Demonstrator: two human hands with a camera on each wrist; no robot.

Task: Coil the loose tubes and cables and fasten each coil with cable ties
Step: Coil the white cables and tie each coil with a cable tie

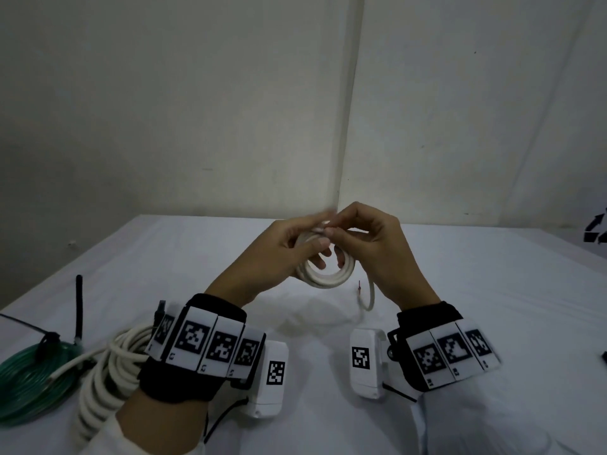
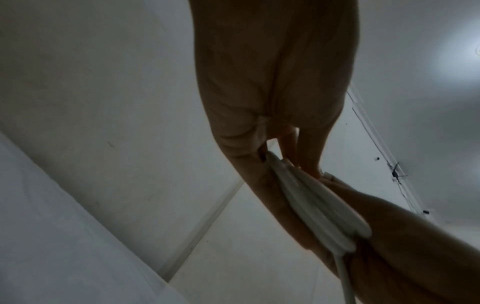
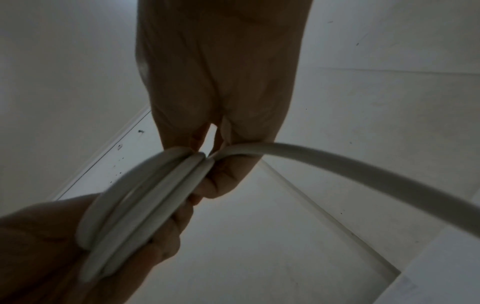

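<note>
I hold a small white cable coil (image 1: 325, 274) above the table between both hands. My left hand (image 1: 312, 247) grips its left side, fingers through the ring. My right hand (image 1: 343, 236) pinches the top of the coil, where a small white piece shows between the fingertips; I cannot tell what it is. The cable's loose tail (image 1: 371, 295) hangs below my right hand and ends in a red wire tip (image 1: 360, 285). In the left wrist view the left hand (image 2: 272, 92) clamps the coil (image 2: 311, 205). In the right wrist view the right hand (image 3: 221, 92) holds the coil (image 3: 145, 205), and the tail (image 3: 363, 174) arcs away to the right.
A green tube coil (image 1: 29, 379) bound with a black tie lies at the table's left edge. Beside it, under my left forearm, is a larger white cable coil (image 1: 105, 366). A black rod (image 1: 78, 307) stands upright near the green coil. A white cloth (image 1: 492, 290) covers the table.
</note>
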